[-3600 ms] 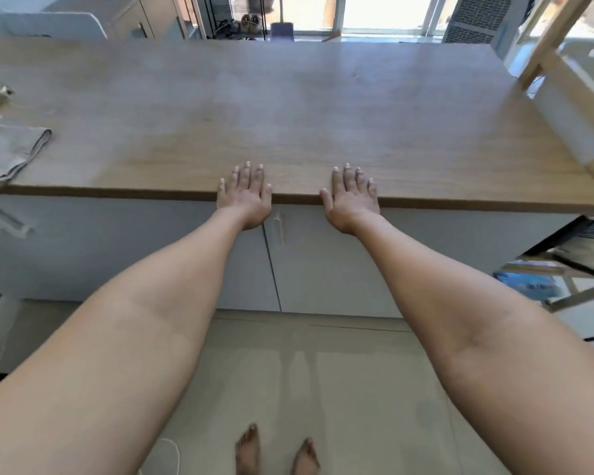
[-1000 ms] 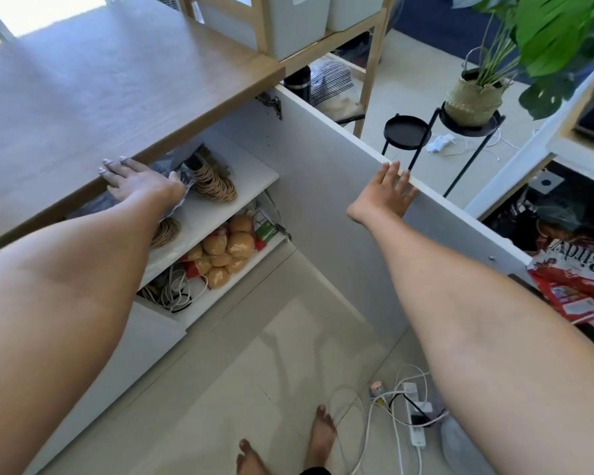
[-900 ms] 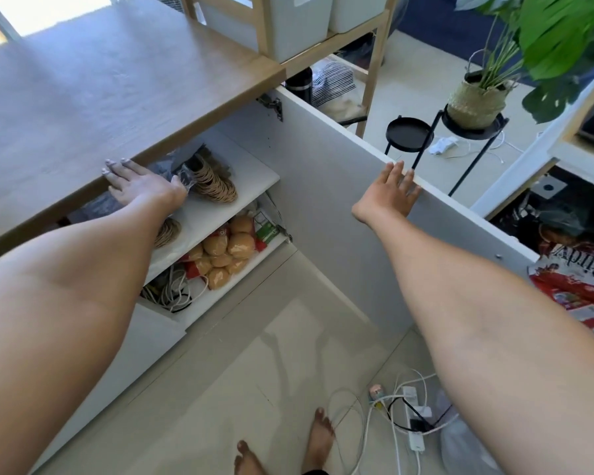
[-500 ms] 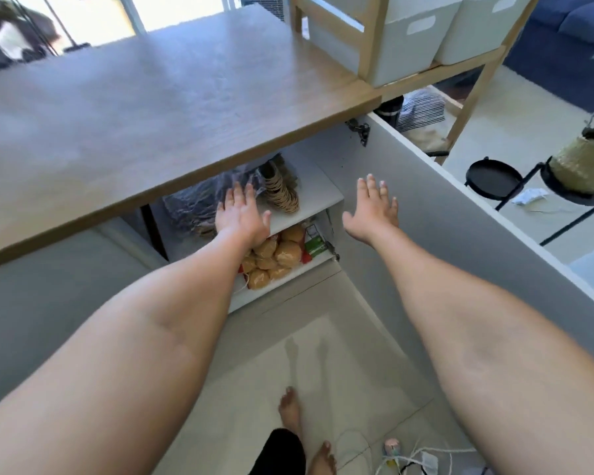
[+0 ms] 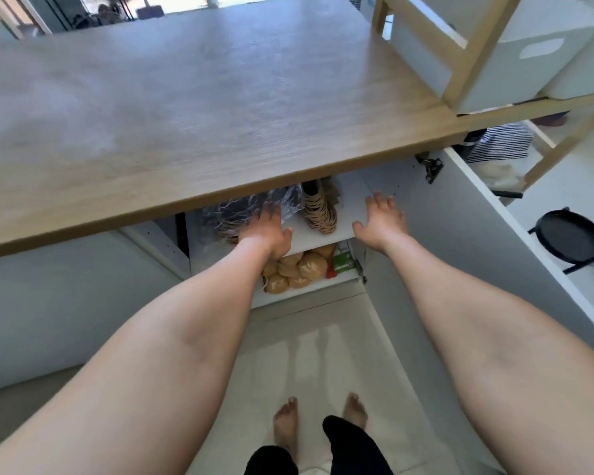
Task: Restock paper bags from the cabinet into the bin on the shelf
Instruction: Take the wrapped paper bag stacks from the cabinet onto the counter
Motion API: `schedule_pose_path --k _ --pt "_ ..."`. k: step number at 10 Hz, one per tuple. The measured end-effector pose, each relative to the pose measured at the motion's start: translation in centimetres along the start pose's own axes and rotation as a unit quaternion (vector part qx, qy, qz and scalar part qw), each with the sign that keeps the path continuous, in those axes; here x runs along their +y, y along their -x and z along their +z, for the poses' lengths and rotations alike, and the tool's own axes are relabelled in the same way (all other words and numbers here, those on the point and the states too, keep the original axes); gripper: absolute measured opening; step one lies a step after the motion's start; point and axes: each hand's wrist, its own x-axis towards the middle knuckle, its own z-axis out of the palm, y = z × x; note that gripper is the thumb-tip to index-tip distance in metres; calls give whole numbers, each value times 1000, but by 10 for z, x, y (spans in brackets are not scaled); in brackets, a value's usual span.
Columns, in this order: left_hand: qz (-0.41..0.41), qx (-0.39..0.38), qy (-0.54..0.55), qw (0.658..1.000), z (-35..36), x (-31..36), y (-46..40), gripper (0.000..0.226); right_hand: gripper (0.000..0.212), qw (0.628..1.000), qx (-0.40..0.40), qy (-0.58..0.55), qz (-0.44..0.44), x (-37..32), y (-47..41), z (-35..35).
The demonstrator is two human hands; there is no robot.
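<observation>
The cabinet under the wooden countertop [image 5: 192, 108] stands with its white door [image 5: 460, 255] swung open to the right. On its upper inner shelf [image 5: 348, 214] lie brown paper bags with twisted handles [image 5: 319, 212] and a clear plastic pack of more bags [image 5: 234, 210]. My left hand [image 5: 268, 231] reaches in with spread fingers beside the plastic pack. Over the shelf's bare right part hovers my right hand [image 5: 379, 219], fingers apart and empty. White bins [image 5: 535, 56] sit on a wooden shelf rack at the upper right.
On the lower cabinet shelf lies a net of round brown items [image 5: 295, 269] beside a green packet [image 5: 343, 260]. A black side table [image 5: 576, 236] stands right of the door. Striped cloth [image 5: 501, 145] lies under the rack. My bare feet [image 5: 285, 426] are on the light floor.
The cabinet door went from closed to open. Both hands left the countertop edge and door rim and moved into the cabinet, the view swinging back to face it.
</observation>
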Motion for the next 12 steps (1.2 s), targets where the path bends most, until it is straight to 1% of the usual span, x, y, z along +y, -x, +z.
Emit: schedule_pose_path --k 1,2,3,4,5,6,7,8,9,10,11,12 --pt "-17 -9 21 1000 2 6 -11 67 68 1000 -24 7 -17 4 -21 -1" --pt "-33 10 46 998 9 15 -21 65 67 997 -44 28 -50 10 -43 -3" --pt "-29 49 76 996 17 33 -28 59 66 995 -67 27 -75 20 -62 -3" --pt "-31 58 119 991 26 54 -36 49 65 993 -80 1 -85 30 -77 4" --pt "-90 -13 189 978 44 65 -52 46 65 991 -95 -44 -80 36 -98 18" --pt "-181 -51 295 937 61 61 -73 43 63 984 -101 -141 -50 37 -118 37" --pt "-240 -6 412 879 74 56 -96 44 58 957 -111 -269 5 34 -143 55" --pt "-268 63 547 791 98 49 -144 47 57 921 -109 -373 38 28 -175 82" --pt "-260 116 634 719 109 41 -180 49 57 879 -105 -462 50 24 -201 100" --pt "-232 125 715 647 108 29 -206 50 63 840 -108 -529 41 17 -228 102" --pt "-188 101 736 643 109 13 -228 45 68 814 -139 -562 39 8 -241 101" --pt "-155 68 777 606 108 11 -235 27 68 808 -156 -568 25 1 -245 102"
